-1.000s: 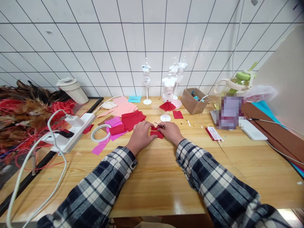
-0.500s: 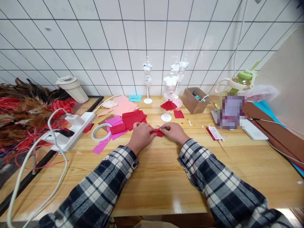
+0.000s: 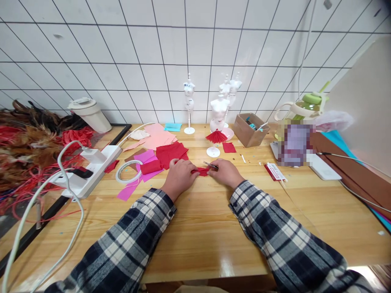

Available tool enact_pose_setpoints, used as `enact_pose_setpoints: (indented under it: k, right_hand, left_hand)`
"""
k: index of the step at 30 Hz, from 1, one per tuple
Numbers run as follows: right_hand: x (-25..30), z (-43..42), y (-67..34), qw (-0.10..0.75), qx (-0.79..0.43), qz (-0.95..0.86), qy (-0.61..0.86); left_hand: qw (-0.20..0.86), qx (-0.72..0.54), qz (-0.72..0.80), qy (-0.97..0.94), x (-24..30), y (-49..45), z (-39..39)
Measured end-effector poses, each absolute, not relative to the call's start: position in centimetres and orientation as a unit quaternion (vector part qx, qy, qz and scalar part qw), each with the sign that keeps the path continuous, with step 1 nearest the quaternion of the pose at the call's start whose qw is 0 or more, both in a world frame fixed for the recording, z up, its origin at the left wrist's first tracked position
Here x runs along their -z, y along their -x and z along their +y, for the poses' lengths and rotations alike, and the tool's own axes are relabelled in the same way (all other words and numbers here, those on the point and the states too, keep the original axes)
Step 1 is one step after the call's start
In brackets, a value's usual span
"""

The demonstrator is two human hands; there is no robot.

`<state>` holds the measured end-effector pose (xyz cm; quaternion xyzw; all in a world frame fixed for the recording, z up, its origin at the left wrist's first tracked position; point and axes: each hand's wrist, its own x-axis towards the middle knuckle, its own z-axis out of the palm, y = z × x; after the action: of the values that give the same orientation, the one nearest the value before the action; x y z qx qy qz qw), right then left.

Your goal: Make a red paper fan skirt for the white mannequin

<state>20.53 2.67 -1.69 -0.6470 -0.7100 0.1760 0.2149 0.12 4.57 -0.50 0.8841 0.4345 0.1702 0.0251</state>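
- what changed: 1 sec ago the red strip [image 3: 201,171] was wider w/ a split look, now it's one narrow band btwn the fingertips. imo it's been folded over, so the fold's prob what's being worked atm
- L hand [image 3: 181,175]: nearly closed, thumb + fingertips pinching the strip's left end
- R hand [image 3: 226,173]: curled shut round 1 metal tool [image 3: 211,165] (tweezers afaict), fingertips at the strip's right end
- mini dress forms [image 3: 219,109]: 4, all beyond the hands. front one has 1 red fringe [image 3: 216,137]
- other red pieces: 4 afaict. big one [image 3: 172,154] + folded one [image 3: 152,167] left of L hand, scrap [image 3: 111,166] further left, square [image 3: 229,147] just beyond R hand. big one might be stacked, can't tell
- tape roll [image 3: 118,174]: 1, left of L hand
- cardboard box [image 3: 251,136]: 1, beyond R hand, off to the right
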Motion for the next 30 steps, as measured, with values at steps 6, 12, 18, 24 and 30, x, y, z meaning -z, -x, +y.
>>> enact_pose_setpoints:
  k: [6, 12, 18, 24, 30]
  right_hand:
    - [0.6, 2.7, -21.1, 0.347, -0.176, -0.64, 0.663]
    - [0.9, 2.5, -20.3, 0.364, -0.216, -0.709, 0.563]
    - [1.7, 2.4, -19.4, 0.349, -0.236, -0.697, 0.581]
    - [2.0, 2.5, -20.1, 0.304, -0.233, -0.702, 0.6]
    - [2.2, 2.4, -20.5, 0.284, -0.245, -0.731, 0.57]
  left_hand:
    - [0.032, -0.176, 0.435, -0.882, 0.4, 0.1, 4.6]
    - [0.077, -0.184, 0.428, -0.882, 0.3, 0.2, 4.9]
    - [0.135, -0.204, 0.434, -0.867, 0.4, 0.6, 5.0]
    - [0.087, -0.178, 0.41, -0.89, -0.8, 2.0, 5.4]
    - [0.031, -0.173, 0.526, -0.832, -2.5, 11.9, 8.9]
